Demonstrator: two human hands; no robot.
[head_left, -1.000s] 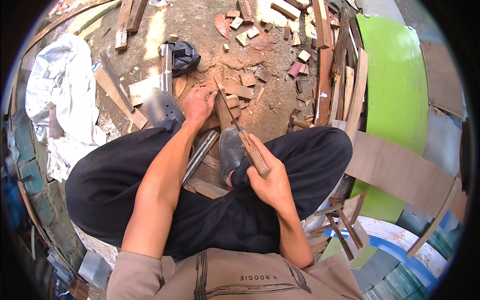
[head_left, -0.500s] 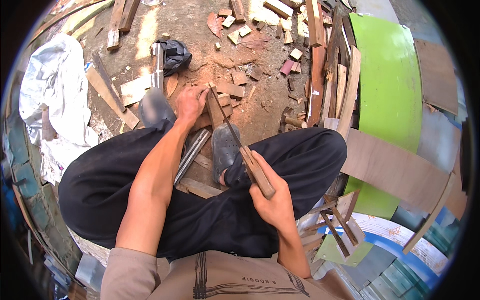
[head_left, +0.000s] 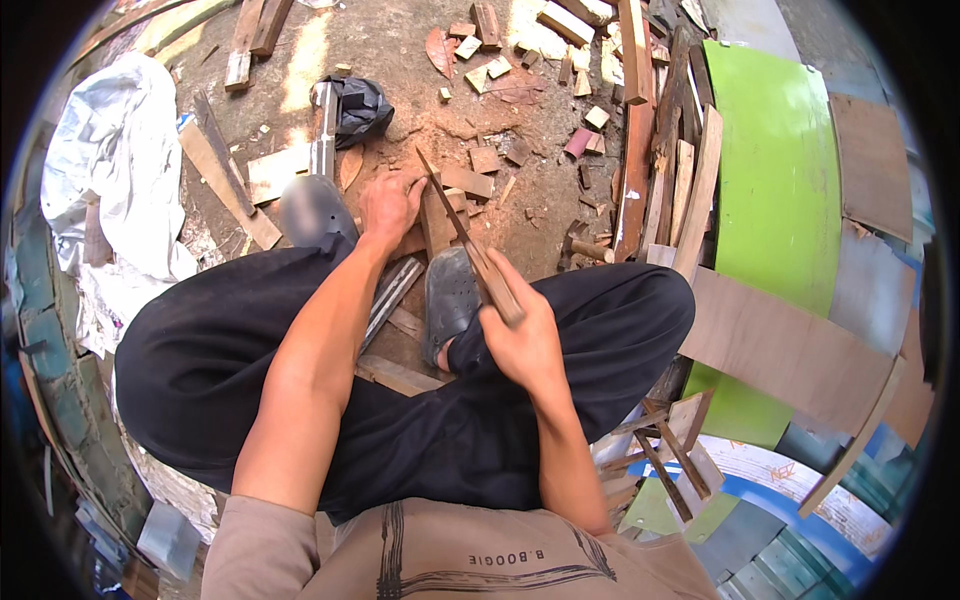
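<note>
Your right hand (head_left: pixel 520 340) is clenched on the knife (head_left: pixel 470 240); your left hand (head_left: pixel 392 205), at ten o'clock from it, pins the wood block (head_left: pixel 437 215) upright on the dirt. Judge each stroke shallow, fingers clear of the blade.

Bare dirt floor (head_left: pixel 400 60) lies open at upper centre, dotted with small wood offcuts (head_left: pixel 480 160). A stack of planks (head_left: pixel 660 180) and a green panel (head_left: pixel 780 200) wall off the right. White plastic sheeting (head_left: pixel 100 170) crowds the left; a black bag (head_left: pixel 358 105) sits upper left of centre.
</note>
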